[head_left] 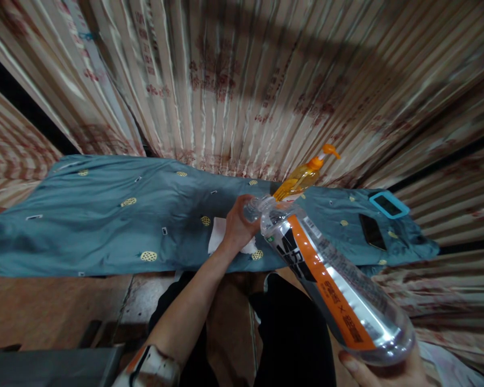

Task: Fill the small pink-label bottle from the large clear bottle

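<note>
While the right hand cups the base of a large clear bottle from below at approx 5 o'clock in frame, the bottle lies tilted — neck pointing up toward 10 o'clock, base low and near the camera. Fingers wrapped on the bottom, so grasping the bottle; only part of the hand shows at the frame edge. Label: orange stripe w/ black and silver panels, text too blurred to read. Contents look clear.

Left hand is at the bottle's neck, frame centre, fingers closed around the mouth/cap area — whether a cap is on it, cannot tell. Forearm runs down to 7 o'clock, w/ a white-and-orange band near the elbow.

Just behind the neck, at 1 o'clock from the left hand, an orange pump bottle w/ amber liquid, leaning right. It rests on the bench, covered w/ a teal cloth w/ small yellow motifs. White paper lies on the cloth beside the left wrist. At 3 o'clock: a dark phone and a blue-framed device, near each other. Striped curtain behind. Dark trousers below.
</note>
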The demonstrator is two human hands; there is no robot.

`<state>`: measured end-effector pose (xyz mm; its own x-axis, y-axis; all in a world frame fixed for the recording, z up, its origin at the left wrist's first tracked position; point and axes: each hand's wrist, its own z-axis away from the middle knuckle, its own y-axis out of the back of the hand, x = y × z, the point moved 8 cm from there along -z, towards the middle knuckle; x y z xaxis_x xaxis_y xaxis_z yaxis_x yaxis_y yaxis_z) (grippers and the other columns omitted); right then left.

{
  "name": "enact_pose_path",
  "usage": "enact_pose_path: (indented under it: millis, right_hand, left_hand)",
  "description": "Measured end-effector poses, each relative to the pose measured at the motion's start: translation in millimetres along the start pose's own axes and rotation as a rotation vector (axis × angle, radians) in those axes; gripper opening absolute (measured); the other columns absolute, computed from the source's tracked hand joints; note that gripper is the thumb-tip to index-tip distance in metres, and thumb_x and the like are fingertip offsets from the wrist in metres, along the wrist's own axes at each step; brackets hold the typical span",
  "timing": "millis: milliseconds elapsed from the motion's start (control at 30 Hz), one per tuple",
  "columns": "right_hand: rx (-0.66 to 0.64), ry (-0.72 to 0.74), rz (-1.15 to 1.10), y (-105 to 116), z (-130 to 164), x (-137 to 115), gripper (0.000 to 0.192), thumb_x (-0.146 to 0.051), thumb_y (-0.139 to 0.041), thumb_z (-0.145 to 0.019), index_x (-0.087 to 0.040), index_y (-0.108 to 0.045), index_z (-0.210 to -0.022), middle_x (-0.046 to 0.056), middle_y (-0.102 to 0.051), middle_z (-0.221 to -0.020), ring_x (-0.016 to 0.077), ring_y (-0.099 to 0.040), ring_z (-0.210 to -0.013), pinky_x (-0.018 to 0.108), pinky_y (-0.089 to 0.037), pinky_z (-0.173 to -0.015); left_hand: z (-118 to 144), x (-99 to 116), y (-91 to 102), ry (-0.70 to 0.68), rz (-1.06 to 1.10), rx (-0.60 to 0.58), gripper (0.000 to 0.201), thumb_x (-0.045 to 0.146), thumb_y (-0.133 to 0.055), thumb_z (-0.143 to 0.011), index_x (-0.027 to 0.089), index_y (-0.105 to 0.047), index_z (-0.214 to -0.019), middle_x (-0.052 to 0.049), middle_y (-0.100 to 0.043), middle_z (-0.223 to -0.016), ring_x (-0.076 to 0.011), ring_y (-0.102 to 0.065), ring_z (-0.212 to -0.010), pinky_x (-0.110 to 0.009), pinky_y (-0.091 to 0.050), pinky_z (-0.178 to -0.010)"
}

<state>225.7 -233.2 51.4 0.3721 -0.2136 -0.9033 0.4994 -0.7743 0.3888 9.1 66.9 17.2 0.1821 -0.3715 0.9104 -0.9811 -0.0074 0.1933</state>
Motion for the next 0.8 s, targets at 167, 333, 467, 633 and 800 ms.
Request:
enact_pose_path:
  millis: [167,333,467,633,800]
  right_hand:
    - [-0.048,0.023,0.006,-4.0,-2.0,-1.3,0.109,-0.045,-0.099,-0.041,-0.014,-0.055,-0.136,0.022,-0.069,-0.131,0.0433,-0.07,-0.113,0.053,-0.061,-0.087]
    - [-0.04,0.028,0.002,1.1,-4.7,3.2,0.11,-0.045,-0.1,-0.04,-0.016,-0.056,-0.137,0.023,-0.063,-0.141,0.047,-0.063,-0.124,0.058,-0.057,-0.094]
    - [-0.046,0.101,0.048,-0.2,-4.7,-3.2,0.106,-0.044,-0.1,-0.042,-0.013,-0.058,-0.135,0.021,-0.069,-0.132,0.0404,-0.071,-0.11,0.046,-0.063,-0.082]
    - [-0.054,0.074,-0.005,-2.6,-2.7,-4.3,0.107,-0.044,-0.099,-0.044,-0.016,-0.056,-0.138,0.019,-0.065,-0.139,0.0411,-0.067,-0.119,0.045,-0.062,-0.086]
    - [-0.068,0.062,0.021,0.5,-4.5,-0.9,0.109,-0.042,-0.1,-0.044,-0.016,-0.055,-0.139,0.02,-0.066,-0.137,0.0423,-0.068,-0.117,0.047,-0.063,-0.086]
  left_hand:
    - [0.2,0.5,1.2,-0.019,0.019,0.008,0.045,0.022,-0.083,-0.07,0.022,-0.06,-0.108,-0.005,-0.077,-0.106,-0.0234,-0.075,-0.097,-0.036,-0.06,-0.089]
    - [-0.1,1.4,1.2,-0.026,0.014,0.004,0.043,0.022,-0.082,-0.071,0.021,-0.06,-0.108,-0.005,-0.077,-0.106,-0.023,-0.075,-0.097,-0.035,-0.06,-0.089]
    - [-0.3,2.6,1.5,-0.025,0.012,-0.002,0.044,0.022,-0.082,-0.071,0.022,-0.06,-0.108,-0.005,-0.077,-0.107,-0.0231,-0.075,-0.098,-0.036,-0.06,-0.09]
    - [-0.1,2.7,1.8,-0.025,0.01,-0.002,0.042,0.021,-0.081,-0.072,0.022,-0.06,-0.109,-0.004,-0.077,-0.106,-0.0224,-0.075,-0.097,-0.035,-0.06,-0.09]
    - [-0.1,1.9,1.8,-0.022,0.007,0.011,0.044,0.021,-0.083,-0.07,0.022,-0.06,-0.108,-0.004,-0.077,-0.106,-0.0226,-0.075,-0.098,-0.035,-0.06,-0.09]
